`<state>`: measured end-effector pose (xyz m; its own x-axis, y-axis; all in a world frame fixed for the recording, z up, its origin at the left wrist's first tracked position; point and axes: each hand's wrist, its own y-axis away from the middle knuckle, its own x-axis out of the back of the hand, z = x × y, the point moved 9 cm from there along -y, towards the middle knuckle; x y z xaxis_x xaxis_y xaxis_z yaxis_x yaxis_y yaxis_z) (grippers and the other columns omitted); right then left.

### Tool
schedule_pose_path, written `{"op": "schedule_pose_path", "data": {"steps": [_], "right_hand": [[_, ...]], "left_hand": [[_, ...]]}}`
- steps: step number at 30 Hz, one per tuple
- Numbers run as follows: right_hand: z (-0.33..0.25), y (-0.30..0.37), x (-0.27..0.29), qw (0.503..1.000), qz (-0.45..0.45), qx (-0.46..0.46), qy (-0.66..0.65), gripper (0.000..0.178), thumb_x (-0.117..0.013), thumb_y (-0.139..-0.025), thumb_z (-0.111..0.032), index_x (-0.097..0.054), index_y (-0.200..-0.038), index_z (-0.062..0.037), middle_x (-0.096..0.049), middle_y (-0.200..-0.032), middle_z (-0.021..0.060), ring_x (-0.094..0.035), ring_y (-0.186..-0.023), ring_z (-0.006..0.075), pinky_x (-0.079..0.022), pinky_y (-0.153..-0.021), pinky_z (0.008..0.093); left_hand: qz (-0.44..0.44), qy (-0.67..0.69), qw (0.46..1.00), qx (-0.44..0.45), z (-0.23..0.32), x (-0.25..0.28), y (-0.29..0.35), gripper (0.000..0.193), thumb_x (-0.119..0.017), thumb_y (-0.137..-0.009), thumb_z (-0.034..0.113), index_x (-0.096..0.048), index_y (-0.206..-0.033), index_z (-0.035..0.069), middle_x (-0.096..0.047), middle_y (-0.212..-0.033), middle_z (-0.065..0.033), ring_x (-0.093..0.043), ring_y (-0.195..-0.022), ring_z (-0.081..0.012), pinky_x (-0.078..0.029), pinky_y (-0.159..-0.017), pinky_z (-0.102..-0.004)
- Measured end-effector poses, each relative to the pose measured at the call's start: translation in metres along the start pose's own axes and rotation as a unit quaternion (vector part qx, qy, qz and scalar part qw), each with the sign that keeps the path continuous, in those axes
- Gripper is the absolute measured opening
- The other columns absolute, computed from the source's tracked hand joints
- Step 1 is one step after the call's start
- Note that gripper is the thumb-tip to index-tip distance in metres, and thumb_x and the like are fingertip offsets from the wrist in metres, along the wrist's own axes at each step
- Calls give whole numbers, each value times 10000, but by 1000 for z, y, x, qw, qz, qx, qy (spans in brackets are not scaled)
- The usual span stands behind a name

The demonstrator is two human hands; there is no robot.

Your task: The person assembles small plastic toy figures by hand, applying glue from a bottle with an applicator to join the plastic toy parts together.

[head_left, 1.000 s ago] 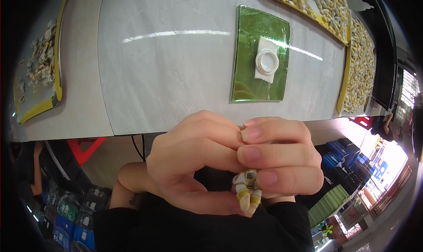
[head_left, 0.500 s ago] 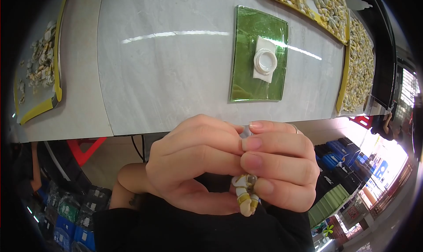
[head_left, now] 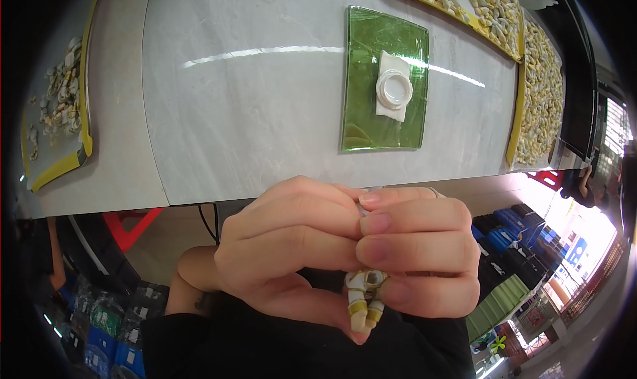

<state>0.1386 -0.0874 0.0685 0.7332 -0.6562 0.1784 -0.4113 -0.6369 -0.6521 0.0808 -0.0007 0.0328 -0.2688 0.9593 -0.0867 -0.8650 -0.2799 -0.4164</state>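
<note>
In front of my lap, a small white and gold figurine is pinched between my two hands. My left hand is curled, its thumb beneath the figurine. The bent fingers of my right hand meet it from the other side, the lowest fingertip against the figurine. Its legs point down toward me; its upper part is hidden behind the fingers. A bit of something pale shows between the upper fingertips, too small to name. Beyond my hands, a small round white pot rests on a white pad on a green glass plate.
The grey table ends just beyond my hands. Yellow-edged trays of small white and gold pieces stand at the left and right. Below right are a green crate and dark bins; a red stool is at left. Other people are partly visible at both sides.
The figurine has shifted slightly down and left and hangs more upright, with my left thumb lower. My right fingers have moved a little left. The table things appear slightly shifted left in view.
</note>
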Motion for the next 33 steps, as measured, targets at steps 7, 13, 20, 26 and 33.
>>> {"op": "schedule_pose_path", "data": {"steps": [7,13,20,26,33], "right_hand": [[1,-4,-3,998,-56,-4,18,221,-651,-741,-81,-490,-890,-62,-579,-889,146,-569,-809,263,-541,-709,405],[7,-1,4,978,180,-86,65,177,-715,-592,-65,-612,-730,-25,-614,-821,124,-599,-729,233,-519,-580,278],[23,-14,8,990,10,-103,91,367,-764,-616,-120,-608,-936,-31,-598,-921,134,-592,-803,272,-494,-663,317],[25,0,69,976,91,-100,170,289,-688,-698,-80,-557,-934,21,-586,-913,174,-564,-805,259,-472,-689,314],[21,12,86,961,129,-111,219,166,-629,-708,-28,-566,-848,36,-591,-789,157,-563,-707,239,-448,-624,290]], "left_hand": [[-18,11,1000,20,-4,1,-1,521,-687,-692,470,-548,-846,-8,-577,-849,-111,-571,-765,-243,-507,-737,-394],[-30,204,974,98,-17,-1,1,478,-769,-665,260,-569,-981,-39,-597,-923,-113,-580,-817,-224,-461,-721,-297],[222,-164,961,35,27,126,15,446,-516,-845,404,-538,-921,-35,-585,-763,-128,-534,-682,-156,-437,-635,-257],[279,-737,595,158,107,256,15,299,-641,-797,241,-615,-1025,48,-621,-1009,-70,-560,-937,-164,-418,-841,-328],[119,-662,737,63,29,295,-134,334,-583,-816,315,-593,-1065,93,-628,-1009,-95,-593,-957,-209,-441,-811,-296]]}}
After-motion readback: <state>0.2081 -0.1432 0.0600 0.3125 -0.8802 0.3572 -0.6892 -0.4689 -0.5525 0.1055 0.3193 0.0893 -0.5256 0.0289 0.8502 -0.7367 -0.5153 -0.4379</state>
